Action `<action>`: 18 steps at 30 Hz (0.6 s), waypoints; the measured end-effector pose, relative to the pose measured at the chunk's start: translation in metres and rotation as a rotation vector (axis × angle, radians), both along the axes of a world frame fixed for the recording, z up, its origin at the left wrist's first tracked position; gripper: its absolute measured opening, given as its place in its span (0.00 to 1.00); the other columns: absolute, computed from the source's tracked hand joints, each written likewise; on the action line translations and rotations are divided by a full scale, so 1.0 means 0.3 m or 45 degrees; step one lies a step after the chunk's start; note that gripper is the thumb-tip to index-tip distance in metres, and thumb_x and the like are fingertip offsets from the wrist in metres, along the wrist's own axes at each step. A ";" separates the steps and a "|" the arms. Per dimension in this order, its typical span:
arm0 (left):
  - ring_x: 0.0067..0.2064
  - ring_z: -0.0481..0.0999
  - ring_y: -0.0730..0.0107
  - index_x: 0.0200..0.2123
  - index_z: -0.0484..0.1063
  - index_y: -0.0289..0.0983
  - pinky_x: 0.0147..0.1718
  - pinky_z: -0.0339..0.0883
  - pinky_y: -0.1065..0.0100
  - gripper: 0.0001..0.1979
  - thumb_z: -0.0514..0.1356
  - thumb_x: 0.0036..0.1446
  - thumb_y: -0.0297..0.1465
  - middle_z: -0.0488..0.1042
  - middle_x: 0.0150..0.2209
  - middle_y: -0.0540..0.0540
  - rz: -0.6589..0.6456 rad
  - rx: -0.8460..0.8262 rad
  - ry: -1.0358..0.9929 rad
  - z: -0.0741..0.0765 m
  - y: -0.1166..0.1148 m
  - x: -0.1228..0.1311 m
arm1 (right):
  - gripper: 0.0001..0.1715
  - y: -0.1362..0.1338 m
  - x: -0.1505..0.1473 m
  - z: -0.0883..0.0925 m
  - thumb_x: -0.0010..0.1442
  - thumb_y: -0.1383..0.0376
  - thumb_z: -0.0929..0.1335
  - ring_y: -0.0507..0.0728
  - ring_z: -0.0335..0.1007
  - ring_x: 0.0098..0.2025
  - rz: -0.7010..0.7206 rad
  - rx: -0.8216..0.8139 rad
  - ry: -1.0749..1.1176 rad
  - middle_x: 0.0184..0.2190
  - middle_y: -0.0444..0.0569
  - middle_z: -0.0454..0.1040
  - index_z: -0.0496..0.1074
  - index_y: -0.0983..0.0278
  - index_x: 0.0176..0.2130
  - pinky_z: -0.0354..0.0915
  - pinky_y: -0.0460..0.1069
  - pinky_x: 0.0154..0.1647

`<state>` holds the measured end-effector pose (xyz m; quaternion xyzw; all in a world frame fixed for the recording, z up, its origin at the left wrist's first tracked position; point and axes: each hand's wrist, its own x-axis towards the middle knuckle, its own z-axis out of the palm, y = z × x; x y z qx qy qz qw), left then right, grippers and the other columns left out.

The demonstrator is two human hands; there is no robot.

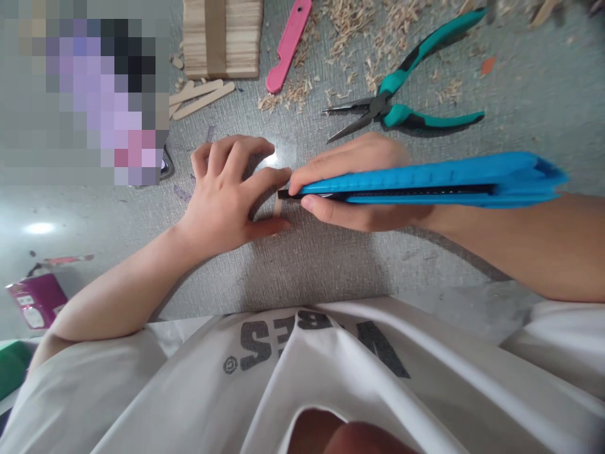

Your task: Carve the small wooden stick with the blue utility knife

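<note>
My right hand is closed around a long blue utility knife, its tip pointing left toward my left hand. My left hand rests on the grey tabletop with fingers bent and pressed down on a small wooden stick piece, which shows only as a sliver between thumb and forefinger. The knife tip meets that piece right at my left fingertips. The blade itself is hidden between the fingers.
Teal-handled long-nose pliers lie open behind my right hand. A pink knife and a banded stack of wooden sticks sit at the back, with loose sticks and wood shavings around. A magenta box lies far left.
</note>
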<state>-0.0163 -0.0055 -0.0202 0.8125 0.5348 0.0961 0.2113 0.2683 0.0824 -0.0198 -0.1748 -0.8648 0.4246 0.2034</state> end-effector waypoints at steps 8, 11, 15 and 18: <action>0.81 0.64 0.34 0.70 0.81 0.51 0.83 0.56 0.21 0.43 0.67 0.67 0.73 0.72 0.81 0.38 -0.024 0.020 -0.088 -0.018 0.007 -0.018 | 0.15 -0.032 -0.020 -0.013 0.81 0.58 0.69 0.47 0.75 0.36 0.039 -0.104 0.035 0.38 0.42 0.86 0.85 0.59 0.50 0.67 0.46 0.40; 0.81 0.64 0.34 0.71 0.81 0.50 0.84 0.55 0.22 0.51 0.65 0.61 0.80 0.73 0.80 0.37 -0.036 0.017 -0.110 -0.019 0.014 -0.028 | 0.14 -0.031 -0.017 -0.022 0.82 0.58 0.68 0.47 0.76 0.37 0.048 0.022 0.076 0.39 0.42 0.86 0.84 0.59 0.50 0.68 0.47 0.43; 0.82 0.65 0.31 0.75 0.77 0.51 0.84 0.56 0.22 0.62 0.65 0.52 0.86 0.72 0.81 0.36 -0.089 -0.006 -0.086 -0.007 0.023 -0.037 | 0.16 -0.028 -0.011 -0.025 0.84 0.57 0.66 0.46 0.75 0.39 0.104 0.168 0.114 0.40 0.41 0.85 0.83 0.59 0.52 0.69 0.45 0.48; 0.83 0.66 0.29 0.78 0.75 0.54 0.83 0.58 0.22 0.63 0.70 0.50 0.84 0.71 0.82 0.36 -0.103 -0.036 -0.025 0.006 0.023 -0.032 | 0.17 -0.035 -0.013 -0.027 0.86 0.58 0.64 0.46 0.77 0.40 0.134 0.347 0.124 0.42 0.41 0.85 0.82 0.59 0.53 0.69 0.45 0.48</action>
